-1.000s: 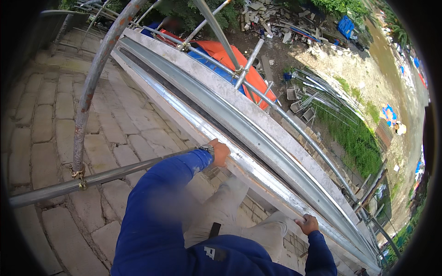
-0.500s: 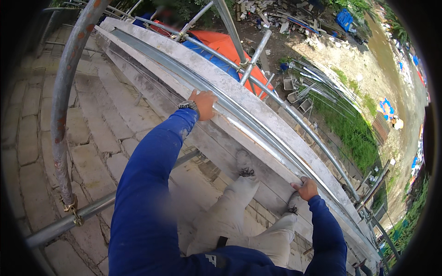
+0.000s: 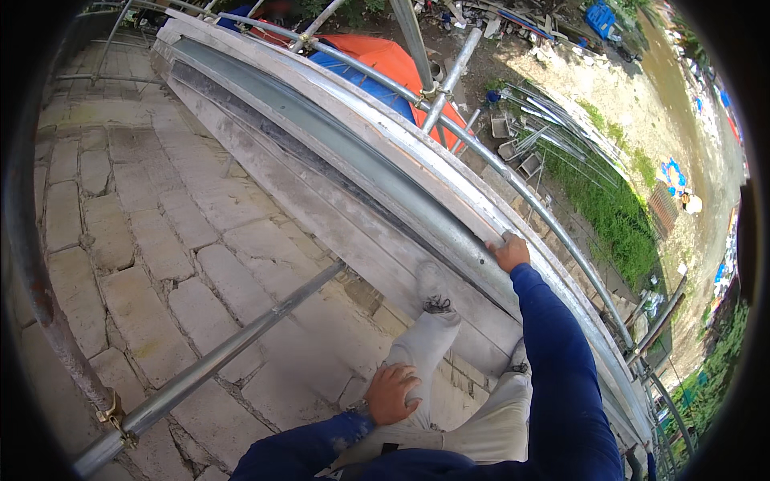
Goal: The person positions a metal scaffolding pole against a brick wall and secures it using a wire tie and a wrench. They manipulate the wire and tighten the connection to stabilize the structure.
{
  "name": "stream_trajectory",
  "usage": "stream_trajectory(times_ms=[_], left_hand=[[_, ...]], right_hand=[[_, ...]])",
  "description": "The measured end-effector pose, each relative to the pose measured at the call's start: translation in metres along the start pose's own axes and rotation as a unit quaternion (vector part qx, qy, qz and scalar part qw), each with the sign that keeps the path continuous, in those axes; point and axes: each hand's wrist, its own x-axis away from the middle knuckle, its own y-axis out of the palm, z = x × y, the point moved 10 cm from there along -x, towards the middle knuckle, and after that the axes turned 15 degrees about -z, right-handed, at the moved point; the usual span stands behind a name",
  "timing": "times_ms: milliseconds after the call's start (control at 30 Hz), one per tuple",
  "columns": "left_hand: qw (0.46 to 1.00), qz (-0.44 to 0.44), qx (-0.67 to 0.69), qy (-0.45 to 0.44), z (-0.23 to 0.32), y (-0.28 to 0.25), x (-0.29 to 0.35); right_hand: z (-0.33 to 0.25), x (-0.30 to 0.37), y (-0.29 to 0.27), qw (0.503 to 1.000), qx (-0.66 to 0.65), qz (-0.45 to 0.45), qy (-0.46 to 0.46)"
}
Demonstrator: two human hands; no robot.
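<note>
My left hand [image 3: 393, 394] lies on my left thigh, over the pale trousers [image 3: 419, 345], with fingers spread and nothing in them. Farther out, my right hand [image 3: 511, 252] is closed over the edge of a long pale board [image 3: 409, 164]. That board runs diagonally from far left to near right. Along its inner side shows a long grey metal channel [image 3: 313, 120] with a small dark hole near my right hand. A bright metal strip [image 3: 449, 172] follows its outer side. Part of the board and strip is hidden by my right hand and sleeve.
I stand on grey walkway planks [image 3: 353, 224] above a stone block wall [image 3: 144, 297]. Scaffold tubes cross at the left [image 3: 224, 365] and outside the board [image 3: 521, 192]. Beyond lies lower ground with an orange tarp [image 3: 377, 56], loose metal lengths [image 3: 553, 132] and grass [image 3: 601, 208].
My left hand has left the board and come down to my thigh. My right hand has moved farther out and left along the board. More of the metal channel now shows.
</note>
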Motion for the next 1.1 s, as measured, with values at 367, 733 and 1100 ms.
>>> stream_trajectory(times_ms=[367,733,1100], left_hand=[[0.994,0.034,0.097,-0.022,-0.026,-0.006,-0.008],[0.994,0.075,0.077,0.003,-0.019,-0.015,-0.026],[0.994,0.084,0.07,-0.014,-0.009,-0.009,-0.025]], right_hand=[[0.047,-0.092,0.092,0.994,0.047,-0.086,0.045],[0.097,-0.113,0.099,0.994,0.042,-0.069,0.076],[0.126,-0.069,0.079,0.991,0.031,-0.011,0.131]])
